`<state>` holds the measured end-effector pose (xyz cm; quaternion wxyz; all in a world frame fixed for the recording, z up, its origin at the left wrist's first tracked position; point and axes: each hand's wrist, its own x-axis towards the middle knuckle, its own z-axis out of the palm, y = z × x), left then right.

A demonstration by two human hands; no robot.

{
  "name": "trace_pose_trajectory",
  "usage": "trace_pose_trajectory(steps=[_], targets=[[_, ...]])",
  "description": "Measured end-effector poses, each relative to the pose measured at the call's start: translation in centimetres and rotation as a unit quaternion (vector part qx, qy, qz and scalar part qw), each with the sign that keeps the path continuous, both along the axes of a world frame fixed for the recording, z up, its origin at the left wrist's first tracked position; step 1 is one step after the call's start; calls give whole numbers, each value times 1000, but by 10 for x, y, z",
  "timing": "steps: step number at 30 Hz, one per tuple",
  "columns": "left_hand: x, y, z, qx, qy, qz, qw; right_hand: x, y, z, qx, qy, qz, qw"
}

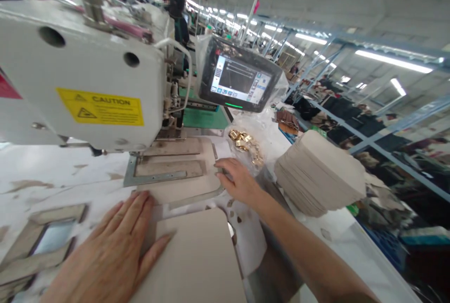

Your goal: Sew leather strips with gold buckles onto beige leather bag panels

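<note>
A beige panel (183, 191) with rounded corners lies partly under the metal clamp frame (158, 180) of a sewing machine (87, 69). My left hand (119, 242) is spread flat, palm down, its fingertips at the panel's near left corner. The thumb of that hand rests over a second beige panel (197, 256) in the foreground. At the right end of the clamped panel, my right hand (237, 179) touches the edge with its fingertips. Thumb and forefinger there are apart; the other fingers are partly hidden.
Gold-coloured buckles (246, 144) lie on clear plastic behind my right hand. A tall stack of beige panels (319, 172) stands to the right. A control screen (242, 76) is mounted behind. At left lies a worn frame-shaped template (42, 237). A person (179, 22) is further back.
</note>
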<state>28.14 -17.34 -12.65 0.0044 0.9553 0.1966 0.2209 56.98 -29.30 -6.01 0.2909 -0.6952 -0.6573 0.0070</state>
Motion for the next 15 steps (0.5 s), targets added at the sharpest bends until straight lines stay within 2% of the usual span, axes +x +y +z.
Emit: trace_pose_trajectory(steps=[3,6,10,15], targets=[[2,-1,4,42,-6,-8,999,-4,-5,1,-17,-18,40,999],[2,-2,7,28,4,-1,1000,-13,-23,-6,-58,-63,60,994],[4,-4,11,29,1,2,1000,-21,-43,-17,-87,-111,20,990],[7,-8,19,48,-2,5,999,-24,-46,-19,-87,-132,-7,987]])
